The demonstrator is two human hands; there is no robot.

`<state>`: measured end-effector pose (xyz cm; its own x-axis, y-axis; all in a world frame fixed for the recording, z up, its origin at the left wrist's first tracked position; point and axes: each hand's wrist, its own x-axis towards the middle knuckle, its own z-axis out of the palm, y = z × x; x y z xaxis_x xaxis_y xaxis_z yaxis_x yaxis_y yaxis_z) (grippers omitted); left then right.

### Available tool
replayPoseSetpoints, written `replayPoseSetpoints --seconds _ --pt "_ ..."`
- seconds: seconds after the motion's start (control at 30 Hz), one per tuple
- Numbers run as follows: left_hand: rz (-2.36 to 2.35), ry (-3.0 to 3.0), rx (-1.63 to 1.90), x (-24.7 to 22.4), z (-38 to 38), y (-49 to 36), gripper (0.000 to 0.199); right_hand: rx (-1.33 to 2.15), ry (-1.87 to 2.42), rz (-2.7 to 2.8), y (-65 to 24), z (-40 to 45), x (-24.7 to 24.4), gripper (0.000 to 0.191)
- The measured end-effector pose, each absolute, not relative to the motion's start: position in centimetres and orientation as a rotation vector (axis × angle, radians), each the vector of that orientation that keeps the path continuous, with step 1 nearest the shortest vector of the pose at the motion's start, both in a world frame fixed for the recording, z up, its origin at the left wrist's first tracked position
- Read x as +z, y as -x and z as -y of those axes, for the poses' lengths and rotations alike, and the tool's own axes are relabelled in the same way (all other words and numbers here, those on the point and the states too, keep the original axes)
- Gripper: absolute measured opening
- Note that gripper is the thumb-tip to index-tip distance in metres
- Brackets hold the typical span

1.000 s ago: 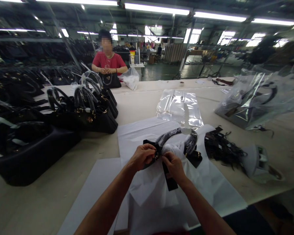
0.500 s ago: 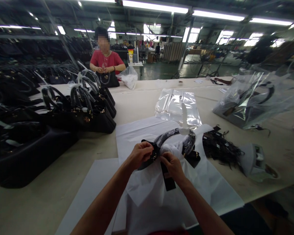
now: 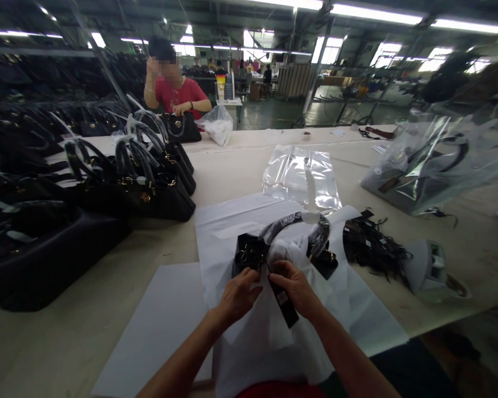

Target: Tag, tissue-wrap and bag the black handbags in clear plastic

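A black handbag [image 3: 249, 253] sits in front of me, largely covered by white tissue paper [image 3: 265, 315], with its handles [image 3: 288, 222] in clear wrap. At the bag's near left corner is my left hand [image 3: 239, 293], its thumb and fingers bent together; what lies between the fingertips is too small to make out. My right hand [image 3: 294, 284] pinches the upper end of a black tag [image 3: 283, 301], which hangs down over the paper. Both hands are close together, with a small gap between their fingertips.
Black handbags [image 3: 157, 193] crowd the left side. Beyond the tissue lie clear plastic bags [image 3: 301, 174]. On the right are a pile of black tags [image 3: 373, 243], a grey-white device [image 3: 429, 268] and a plastic-covered bag [image 3: 415, 171]. A person in red [image 3: 185, 94] is across the table.
My left hand has moved down from the bag's left corner, uncovering its metal fitting. The tag has tilted to the right. The person across has raised one hand to the head.
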<state>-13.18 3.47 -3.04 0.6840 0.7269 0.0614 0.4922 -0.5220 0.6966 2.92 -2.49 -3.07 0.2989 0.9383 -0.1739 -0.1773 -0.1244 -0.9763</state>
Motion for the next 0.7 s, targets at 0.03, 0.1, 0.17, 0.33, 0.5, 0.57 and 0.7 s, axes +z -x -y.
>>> replayPoseSetpoints --seconds 0.03,0.1,0.17,0.33,0.5,0.57,0.7 --pt "-0.878 -2.124 0.507 -3.0 -3.6 13.3 0.003 1.225 1.272 0.712 -2.8 3.1 -3.1 0.043" --pt "-0.777 -1.944 0.546 -2.7 -3.8 13.6 0.008 1.376 1.174 0.613 -2.6 4.1 -3.3 0.048" --pt "-0.71 -1.815 0.551 -2.4 -3.8 13.9 0.01 1.532 1.077 0.604 -2.2 5.0 -3.5 0.044" --pt "-0.585 -1.528 0.59 -2.0 -3.9 14.1 0.015 1.768 0.831 0.628 -1.8 6.2 -3.5 0.032" --pt "-0.525 -1.151 0.57 -2.3 -4.0 14.2 0.018 1.466 0.829 0.371 -1.2 4.7 -3.1 0.031" --pt "-0.49 -1.089 0.548 -2.5 -3.8 14.4 0.016 1.361 0.876 0.319 -0.6 3.7 -3.3 0.03" --pt "-0.436 -1.127 0.536 -3.1 -3.4 15.0 0.014 1.176 0.931 0.305 0.4 2.2 -3.9 0.025"
